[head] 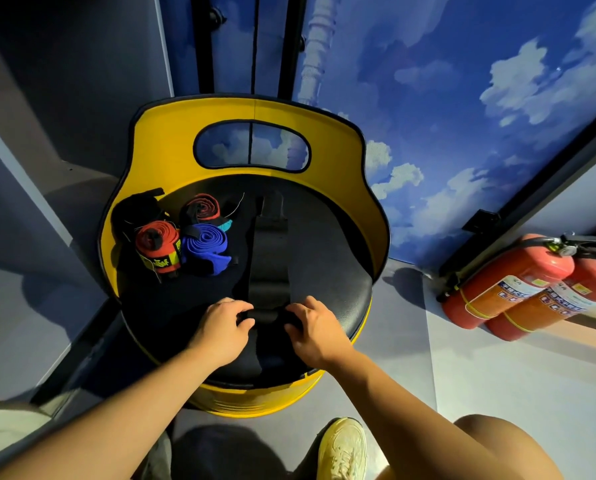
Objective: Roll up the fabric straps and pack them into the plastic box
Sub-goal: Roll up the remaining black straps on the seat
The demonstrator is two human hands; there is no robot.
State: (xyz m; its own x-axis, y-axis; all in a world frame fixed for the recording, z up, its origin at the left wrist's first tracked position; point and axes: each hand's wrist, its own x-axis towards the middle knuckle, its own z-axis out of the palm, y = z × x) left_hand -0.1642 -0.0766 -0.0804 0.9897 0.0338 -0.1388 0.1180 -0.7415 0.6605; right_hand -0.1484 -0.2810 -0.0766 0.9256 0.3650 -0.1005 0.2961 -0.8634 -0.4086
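- Black fabric strap (268,261) barely shows against black padded seat (327,271); near end rolled.
- Left hand (222,327) and right hand (315,329) pinch that roll.
- Coiled blue strap (204,242) lies far left.

rolled straps (203,242): 4 | flat strap (268,258): 1 | hands (220,329): 2 | extinguishers (507,282): 2 | seat (327,271): 1 | shoe (341,448): 1

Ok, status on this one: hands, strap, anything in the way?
Both hands, left and right, pinching black strap, rolling near end. Finished rolls clear, far left. No box visible.
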